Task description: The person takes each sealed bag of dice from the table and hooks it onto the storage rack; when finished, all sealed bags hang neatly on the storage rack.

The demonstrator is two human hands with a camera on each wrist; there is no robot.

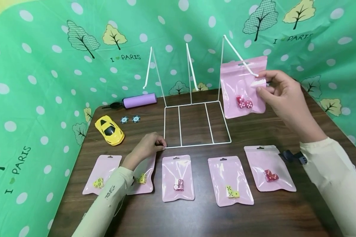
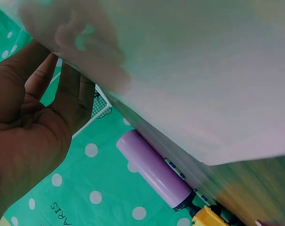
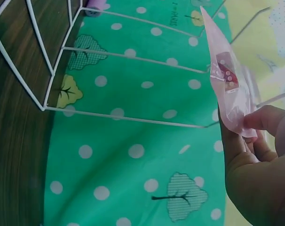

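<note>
Pink, glossy film makes up the pouch [image 1: 244,87] that is held up above the far right part of the desk [image 1: 195,217], at the tip of the rightmost hook of the white wire rack [image 1: 192,123]. It is pinched at its upper right edge by the right hand [image 1: 280,95], thumb and fingertips closed on the film just beside the hook end; in the right wrist view the pouch [image 3: 229,89] is seen edge-on, thin and slightly bowed. Red dice [image 1: 244,102] are gathered at its bottom.

The pouch is judged to be light and limp, with nearly all its weight low in the dice, so some swing below the grip is to be expected. The film looks smooth and likely slippery; a firm pinch near the top strip, close to the hanging hole, is judged the best hold, since the stiffer sealed edge is found there. Little fragility is suspected, though the hole could tear if pulled hard.

The left hand [image 1: 146,148] is rested at the near left corner of the rack's base, fingers loosely curled against the wire; a true grip cannot be confirmed. Five more pouches are laid in a row along the near edge, among them one with red dice [image 1: 269,168].
</note>
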